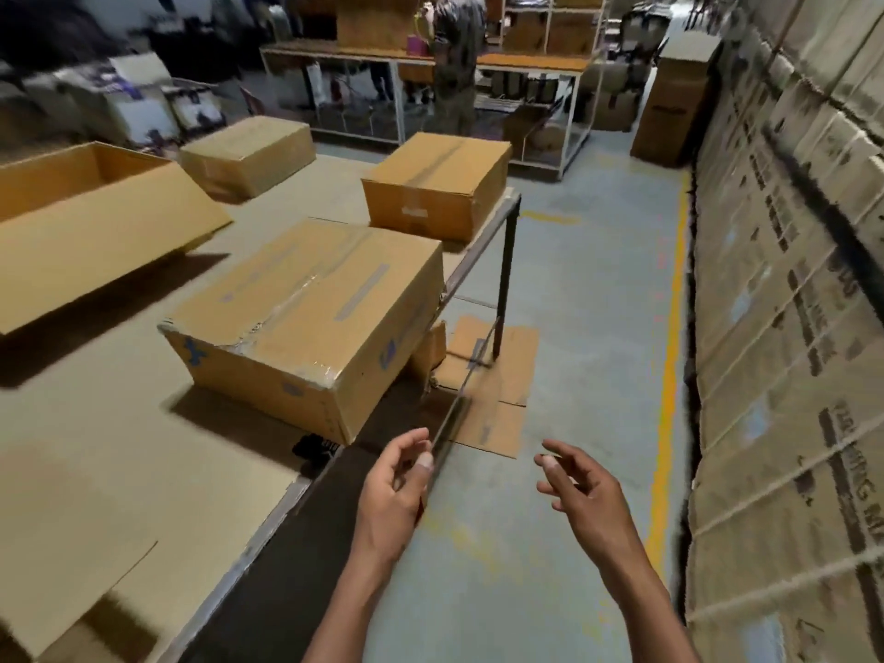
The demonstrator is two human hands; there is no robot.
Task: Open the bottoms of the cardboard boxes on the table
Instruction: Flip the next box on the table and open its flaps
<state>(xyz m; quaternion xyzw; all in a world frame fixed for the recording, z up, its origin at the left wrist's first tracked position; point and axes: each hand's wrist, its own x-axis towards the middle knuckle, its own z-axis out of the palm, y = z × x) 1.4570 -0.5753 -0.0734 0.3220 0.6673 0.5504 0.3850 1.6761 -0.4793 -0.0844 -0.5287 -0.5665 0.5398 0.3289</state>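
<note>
Bare hands out front past near right edge of table point(268, 533), both over grey floor point(574, 327). Left hand point(397, 490) fingers loosely curled, thumb up beside table's metal edge rail; holding something or not: cannot tell, motion blur. Right hand point(581, 485) loose, fingers spread and relaxed, gripping nothing, well apart from any box.

Nearest taped box point(306, 323) just beyond left hand, at near right of table, corner overhanging edge, sealed with clear tape along top seam, blue marks on near side. Small dark object point(313, 447) on table at its near corner, too blurred to identify.

Second sealed box point(437, 189) farther along right edge, near far corner, taped seam up. Third sealed box point(248, 157) far left of that. Open box point(91, 222) at left, tilted, mouth facing up and away, one long flap hanging toward camera.

Table top covered with flat cardboard sheeting. Flattened cardboard point(492, 375) on floor under table's right leg.

Yellow line point(669, 375) painted along floor at right. Stacked flat cartons point(789, 327) forming wall on far right, tied with string, dark print. Shelving point(430, 64) at far end with boxes; person point(457, 55) standing there, back turned. Tall carton point(679, 102) at far right by shelving.
</note>
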